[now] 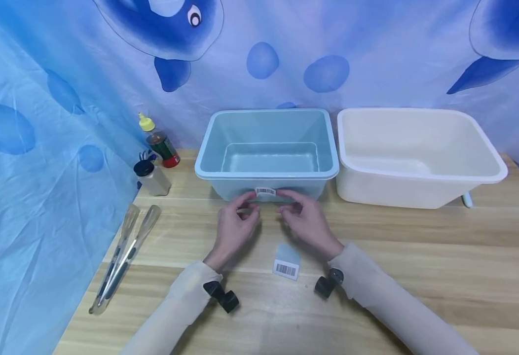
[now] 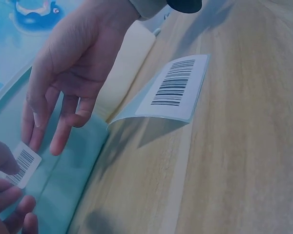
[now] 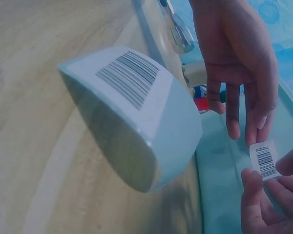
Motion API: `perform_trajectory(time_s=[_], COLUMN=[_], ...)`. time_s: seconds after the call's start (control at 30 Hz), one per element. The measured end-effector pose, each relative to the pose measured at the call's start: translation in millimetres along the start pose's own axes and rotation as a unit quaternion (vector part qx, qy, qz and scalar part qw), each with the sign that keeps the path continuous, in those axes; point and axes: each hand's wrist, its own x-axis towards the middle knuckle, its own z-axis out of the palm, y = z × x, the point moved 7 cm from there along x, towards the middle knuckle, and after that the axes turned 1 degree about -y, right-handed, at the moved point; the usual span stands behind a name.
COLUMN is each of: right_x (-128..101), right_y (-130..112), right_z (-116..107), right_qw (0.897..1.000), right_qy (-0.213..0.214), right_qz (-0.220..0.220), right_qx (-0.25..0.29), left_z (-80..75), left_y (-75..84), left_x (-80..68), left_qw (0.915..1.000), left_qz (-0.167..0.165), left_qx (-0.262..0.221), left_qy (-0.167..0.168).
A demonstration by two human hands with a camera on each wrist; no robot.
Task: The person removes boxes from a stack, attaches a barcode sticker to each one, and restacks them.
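A small white barcode label (image 1: 265, 191) lies against the front wall of the light blue basin (image 1: 266, 175), just under the rim. My left hand (image 1: 236, 226) touches the label's left end with an outstretched index finger. From the other side, my right hand (image 1: 307, 223) presses the right end with its index fingertip. Both thumbs stay lower, apart from the label in the head view. On the table between my forearms lies a curled pale-blue backing sheet (image 1: 287, 253) carrying another barcode label (image 1: 285, 269); the right wrist view shows the sheet's arch (image 3: 136, 112) up close.
A white basin (image 1: 419, 192) stands right of the blue one. At left are metal tongs (image 1: 124, 256), a black-lidded jar (image 1: 154, 180) and a yellow-capped bottle (image 1: 164, 147). Blue patterned cloth (image 1: 259, 64) hangs behind the wooden table (image 1: 375, 246).
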Motion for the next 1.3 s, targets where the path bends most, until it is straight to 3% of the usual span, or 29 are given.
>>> perform_trajectory(time_s=[0.13, 0.37, 0.53, 0.73, 1.17, 1.3], right_x=[-0.5, 0.8, 8.6, 13.7, 18.8, 16.2], right_y=[2.5, 2.1, -3.6, 5.6, 9.5, 12.3], right_z=[1.4, 2.5, 9.4, 21.9, 20.6, 20.7], right_qw=[1.000, 0.999, 0.997, 0.995, 0.993, 0.992], right_qy=[-0.004, -0.015, -0.035, -0.060, -0.078, -0.081], right_qz=[0.011, 0.002, -0.013, 0.024, 0.063, 0.073], right_qx=[0.026, 0.044, 0.062, 0.073, 0.064, 0.055], left_z=[-3.0, -5.0, 1.6, 14.0, 13.6, 15.5], left_y=[-0.6, -0.6, 5.0, -1.0, -4.4, -8.2], left_x=[-0.5, -0.7, 4.7, 10.1, 13.7, 9.1], left_qw=[0.9999, 0.9994, 0.9981, 0.9957, 0.9952, 0.9949], left_qz=[0.008, 0.013, 0.027, 0.001, -0.006, -0.011], left_qx=[0.006, -0.024, -0.054, -0.074, -0.079, -0.067], left_qy=[0.008, 0.021, -0.012, -0.055, -0.058, -0.074])
